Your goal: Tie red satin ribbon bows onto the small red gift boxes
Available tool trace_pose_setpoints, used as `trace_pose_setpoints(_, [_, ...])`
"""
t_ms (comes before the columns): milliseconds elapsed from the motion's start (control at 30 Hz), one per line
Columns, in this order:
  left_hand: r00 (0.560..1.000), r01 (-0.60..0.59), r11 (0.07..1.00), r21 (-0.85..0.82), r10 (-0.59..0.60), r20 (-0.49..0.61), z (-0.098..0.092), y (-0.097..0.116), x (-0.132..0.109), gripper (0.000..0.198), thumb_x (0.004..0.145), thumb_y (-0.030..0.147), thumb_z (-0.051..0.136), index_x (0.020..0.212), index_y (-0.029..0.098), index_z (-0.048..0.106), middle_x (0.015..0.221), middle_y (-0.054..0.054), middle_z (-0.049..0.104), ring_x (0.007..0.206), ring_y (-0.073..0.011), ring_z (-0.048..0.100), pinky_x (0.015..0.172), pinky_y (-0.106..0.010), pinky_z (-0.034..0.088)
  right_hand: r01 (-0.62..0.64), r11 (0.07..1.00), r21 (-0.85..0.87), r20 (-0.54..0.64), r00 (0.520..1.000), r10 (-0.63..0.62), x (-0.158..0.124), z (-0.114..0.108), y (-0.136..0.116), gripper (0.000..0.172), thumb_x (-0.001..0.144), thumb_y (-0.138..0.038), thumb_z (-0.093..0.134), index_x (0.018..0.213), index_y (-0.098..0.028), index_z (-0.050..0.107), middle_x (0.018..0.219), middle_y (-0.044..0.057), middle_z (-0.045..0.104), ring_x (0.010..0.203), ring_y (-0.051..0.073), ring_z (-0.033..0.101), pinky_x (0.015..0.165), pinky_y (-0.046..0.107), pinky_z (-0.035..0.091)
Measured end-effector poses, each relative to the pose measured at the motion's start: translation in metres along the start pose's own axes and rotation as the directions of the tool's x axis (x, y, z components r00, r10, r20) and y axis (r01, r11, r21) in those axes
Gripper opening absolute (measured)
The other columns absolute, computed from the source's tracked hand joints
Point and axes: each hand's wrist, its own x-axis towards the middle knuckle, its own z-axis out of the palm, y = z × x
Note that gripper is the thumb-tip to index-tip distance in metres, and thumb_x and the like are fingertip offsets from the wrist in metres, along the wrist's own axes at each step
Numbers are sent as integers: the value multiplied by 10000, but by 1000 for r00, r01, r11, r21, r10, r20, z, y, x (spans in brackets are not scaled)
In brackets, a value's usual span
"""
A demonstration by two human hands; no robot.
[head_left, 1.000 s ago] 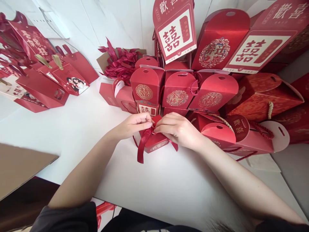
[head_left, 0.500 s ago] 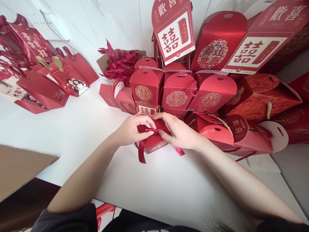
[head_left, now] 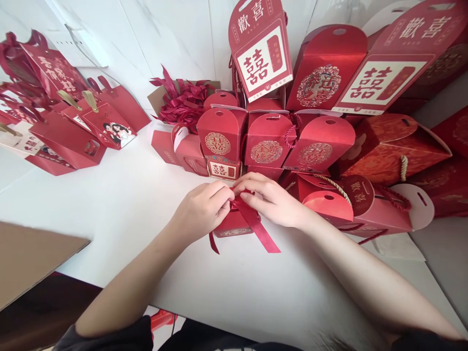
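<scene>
The left hand [head_left: 201, 210] is curled up now, more like a fist than a moment ago, and its fingertips look pinched round the red ribbon [head_left: 261, 230] at the top of the box. The right hand [head_left: 273, 201] is just beside it, thumb and fingers bent with a narrow gap, on the ribbon too — I cannot tell if it grips or only steadies. The small red box [head_left: 234, 227] sits on the white table [head_left: 120, 209] under both hands, in front of the other red boxes [head_left: 266, 141]. One ribbon end now hangs flat and wide past the right front of the box, and the left end looks thin; a moment ago the left one is the wide one. To me, this means the ribbon is not settled yet — the fingers hide its middle.
</scene>
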Motion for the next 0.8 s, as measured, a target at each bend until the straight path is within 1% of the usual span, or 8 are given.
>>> trace_pose_setpoints(67, [1000, 1, 997, -74, -1, 5, -1, -1, 0, 142, 883, 75, 499, 839, 180, 584, 847, -37, 639, 700, -121, 589, 646, -244, 505, -46, 996, 82, -12, 999, 47, 1, 0, 0, 227, 949, -164, 475, 952, -217, 696, 1047, 57, 671, 1029, 197, 616, 964, 399, 473])
trace_pose_setpoints(167, [998, -48, 991, -122, 44, -36, 1, -5, -2, 126, 875, 74, 535, 858, 184, 593, 850, -31, 630, 699, -108, 578, 643, -225, 499, -109, 974, 197, 16, 994, 108, 2, 0, 1, 146, 905, -184, 587, 927, -224, 726, 1070, 45, 683, 1044, 190, 633, 982, 397, 477])
trace_pose_setpoints(267, [985, -149, 987, -54, 144, -93, 4, -9, -3, 126, 872, 79, 562, 870, 197, 608, 863, -35, 653, 775, -139, 618, 711, -260, 522, -163, 916, 366, 100, 986, 136, 2, 0, 2, 122, 887, -228, 640, 937, -243, 751, 1151, 31, 691, 1104, 191, 639, 1029, 404, 466])
trace_pose_setpoints(367, [964, -236, 971, 43, 239, -115, 4, -10, -3, 124, 878, 85, 568, 831, 189, 616, 835, -47, 661, 775, -161, 628, 715, -290, 534, -239, 850, 470, 157, 970, 185, 2, 0, 4, 124, 884, -280, 658, 933, -257, 769, 1154, 22, 711, 1108, 202, 653, 1035, 413, 475])
trace_pose_setpoints(567, [949, -290, 947, 136, 303, -86, 0, -4, -1, 136, 895, 75, 555, 834, 181, 614, 819, -42, 652, 751, -151, 604, 722, -301, 547, -323, 761, 562, 161, 946, 282, 2, 1, 7, 100, 819, -332, 732, 837, -252, 789, 1122, 20, 736, 1106, 226, 665, 1041, 408, 483])
trace_pose_setpoints(700, [916, -368, 911, 187, 390, -95, -1, -2, 0, 135, 884, 47, 558, 829, 162, 603, 783, -37, 638, 741, -159, 614, 742, -320, 548, -338, 798, 499, 135, 940, 313, 1, 1, 4, 78, 809, -260, 714, 795, -216, 777, 1169, 38, 721, 1156, 235, 644, 1056, 383, 447])
trace_pose_setpoints(733, [916, -371, 911, 180, 391, -92, -1, -2, 0, 124, 880, 45, 564, 845, 158, 603, 794, -40, 642, 748, -162, 617, 739, -319, 543, -339, 809, 480, 124, 939, 319, 1, 1, 3, 74, 806, -240, 705, 787, -209, 769, 1185, 43, 713, 1161, 237, 642, 1056, 387, 440])
trace_pose_setpoints(800, [936, -329, 935, 134, 342, -83, -4, -2, 0, 108, 872, 55, 582, 900, 157, 605, 856, -51, 655, 787, -169, 618, 741, -317, 528, -347, 819, 456, 112, 936, 335, 0, 1, 1, 67, 801, -208, 688, 773, -199, 748, 1215, 51, 698, 1161, 239, 641, 1045, 394, 439])
